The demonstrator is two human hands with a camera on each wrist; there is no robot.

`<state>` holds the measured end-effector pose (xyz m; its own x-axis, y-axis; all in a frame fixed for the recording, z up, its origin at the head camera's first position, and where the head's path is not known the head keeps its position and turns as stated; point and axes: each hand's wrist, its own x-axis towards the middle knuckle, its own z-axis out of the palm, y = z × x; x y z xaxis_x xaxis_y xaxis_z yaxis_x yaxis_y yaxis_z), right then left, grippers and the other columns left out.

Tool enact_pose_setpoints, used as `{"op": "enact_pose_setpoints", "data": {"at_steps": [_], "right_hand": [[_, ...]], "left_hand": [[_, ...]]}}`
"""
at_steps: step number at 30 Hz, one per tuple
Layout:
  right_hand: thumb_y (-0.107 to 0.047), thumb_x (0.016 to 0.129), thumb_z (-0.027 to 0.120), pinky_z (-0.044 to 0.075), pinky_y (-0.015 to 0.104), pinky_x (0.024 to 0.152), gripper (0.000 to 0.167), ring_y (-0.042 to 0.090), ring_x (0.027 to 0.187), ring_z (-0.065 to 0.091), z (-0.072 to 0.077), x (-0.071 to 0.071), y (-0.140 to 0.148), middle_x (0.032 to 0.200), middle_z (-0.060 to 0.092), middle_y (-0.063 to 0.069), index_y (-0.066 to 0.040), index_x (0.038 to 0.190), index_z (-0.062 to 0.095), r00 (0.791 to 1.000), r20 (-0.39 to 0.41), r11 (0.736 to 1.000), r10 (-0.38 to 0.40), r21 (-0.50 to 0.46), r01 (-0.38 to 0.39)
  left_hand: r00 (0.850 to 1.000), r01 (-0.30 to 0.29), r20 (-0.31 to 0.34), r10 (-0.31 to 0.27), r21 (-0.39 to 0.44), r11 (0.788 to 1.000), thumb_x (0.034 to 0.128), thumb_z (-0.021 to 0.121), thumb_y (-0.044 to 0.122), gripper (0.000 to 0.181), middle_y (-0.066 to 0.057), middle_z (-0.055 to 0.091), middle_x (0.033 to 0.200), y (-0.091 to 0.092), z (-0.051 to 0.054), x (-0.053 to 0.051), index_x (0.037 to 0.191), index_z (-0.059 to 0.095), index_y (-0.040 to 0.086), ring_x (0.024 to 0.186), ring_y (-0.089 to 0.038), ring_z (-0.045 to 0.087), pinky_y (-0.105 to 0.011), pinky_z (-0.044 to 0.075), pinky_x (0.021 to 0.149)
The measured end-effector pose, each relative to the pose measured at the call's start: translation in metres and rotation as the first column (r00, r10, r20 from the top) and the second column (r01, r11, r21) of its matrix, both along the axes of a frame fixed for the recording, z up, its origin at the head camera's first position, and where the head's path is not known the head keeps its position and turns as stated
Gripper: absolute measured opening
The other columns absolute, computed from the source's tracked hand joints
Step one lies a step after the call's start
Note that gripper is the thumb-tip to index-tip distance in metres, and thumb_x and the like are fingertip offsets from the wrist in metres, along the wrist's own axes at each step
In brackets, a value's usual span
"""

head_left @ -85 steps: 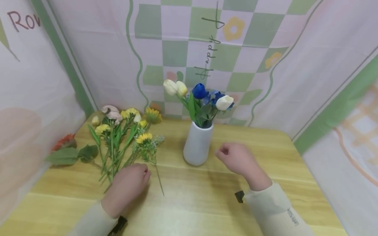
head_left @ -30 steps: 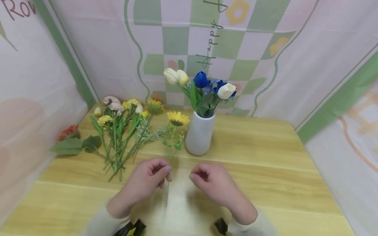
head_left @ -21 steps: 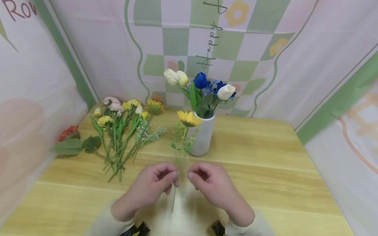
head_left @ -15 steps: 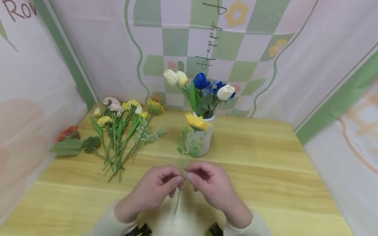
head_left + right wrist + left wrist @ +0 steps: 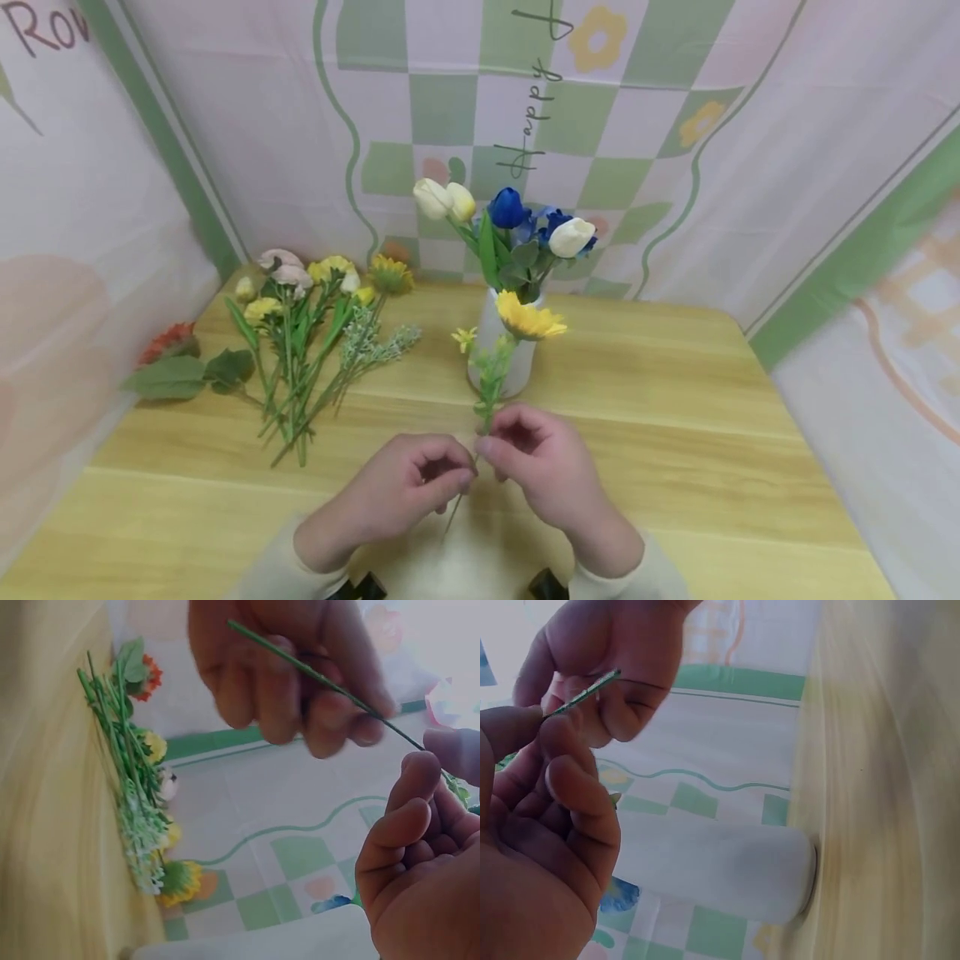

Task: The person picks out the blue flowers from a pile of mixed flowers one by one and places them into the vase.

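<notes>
Checked green-and-white cloth (image 5: 444,108) hangs behind the wooden table (image 5: 675,400), with "Happy" written down it. Toward the back a white vase (image 5: 525,358) stands upright, holding white tulips (image 5: 432,198), a blue tulip (image 5: 507,208) and green leaves. Nearer the person, a yellow flower (image 5: 531,321) is held up, its head overlapping the vase in the head view and its thin stem (image 5: 300,667) slanting down to the left. The right grip (image 5: 551,462) pinches the stem just below its leaves; the left grip (image 5: 405,487) pinches it lower, near the bare end. Left of them lies a pile of flowers (image 5: 302,333), and beside it an orange flower (image 5: 168,343) with broad leaves.
</notes>
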<state>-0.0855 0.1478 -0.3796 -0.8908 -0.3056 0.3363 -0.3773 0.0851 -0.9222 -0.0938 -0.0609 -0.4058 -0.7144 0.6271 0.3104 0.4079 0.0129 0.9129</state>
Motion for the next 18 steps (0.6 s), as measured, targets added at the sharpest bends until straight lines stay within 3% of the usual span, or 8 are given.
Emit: {"op": "enact_pose_setpoints", "data": {"at_steps": [8, 18], "right_hand": [[0.002, 0.093, 0.063, 0.054, 0.032, 0.053, 0.003, 0.018, 0.057, 0.058, 0.0066, -0.0009, 0.0050, 0.083, 0.064, 0.012, 0.004, 0.095, 0.065, 0.997, -0.060, 0.999, -0.040, -0.027, 0.038], [0.001, 0.095, 0.061, 0.054, 0.031, 0.054, 0.005, 0.019, 0.058, 0.060, 0.0078, -0.0004, 0.0064, 0.085, 0.067, 0.009, 0.003, 0.095, 0.066, 0.996, -0.055, 0.997, -0.076, 0.013, 0.077]], "left_hand": [[0.999, -0.010, 0.049, 0.013, -0.057, 0.998, 0.0989, 0.063, 0.018, 0.009, -0.004, 0.063, 0.073, -0.0001, -0.0028, 0.0018, 0.096, 0.069, 0.012, 0.063, -0.006, 0.058, -0.027, 0.054, 0.057], [0.994, -0.105, -0.036, 0.101, -0.114, 0.988, 0.0974, 0.065, 0.018, 0.005, 0.008, 0.062, 0.077, 0.0007, -0.0030, 0.0016, 0.094, 0.069, 0.016, 0.065, -0.006, 0.056, -0.026, 0.052, 0.058]]}}
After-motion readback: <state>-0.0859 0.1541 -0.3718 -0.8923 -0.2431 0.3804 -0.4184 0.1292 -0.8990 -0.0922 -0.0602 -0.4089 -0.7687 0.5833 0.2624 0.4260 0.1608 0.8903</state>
